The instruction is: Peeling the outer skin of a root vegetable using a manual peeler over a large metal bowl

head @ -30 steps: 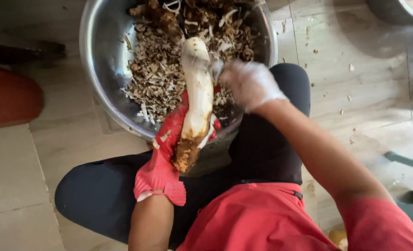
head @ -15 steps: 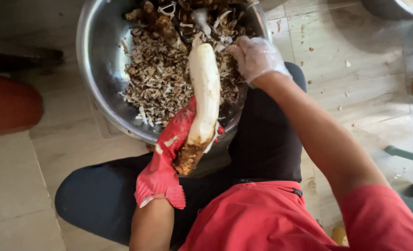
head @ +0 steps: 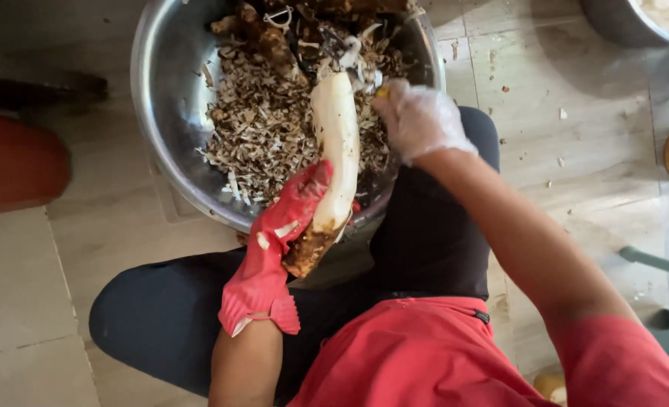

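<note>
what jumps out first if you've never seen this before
A long white peeled root, its lower end brown and unpeeled, is gripped by the left hand in a red rubber glove. It lies over a big steel bowl heaped with brown peelings. The right hand, in a thin clear glove, is at the root's upper end.

Left hand (head: 270, 260) wears a red rubber glove with a scalloped, flared cuff at the wrist; pale scraps stuck on the fingers. Right hand (head: 419, 119) wears a thin, clear disposable glove, wrinkled, ending at the wrist. Forearms bare. Red short-sleeved shirt (head: 425, 354). Dark trousers (head: 154, 316) over both legs, small tag at the waistband.
</note>
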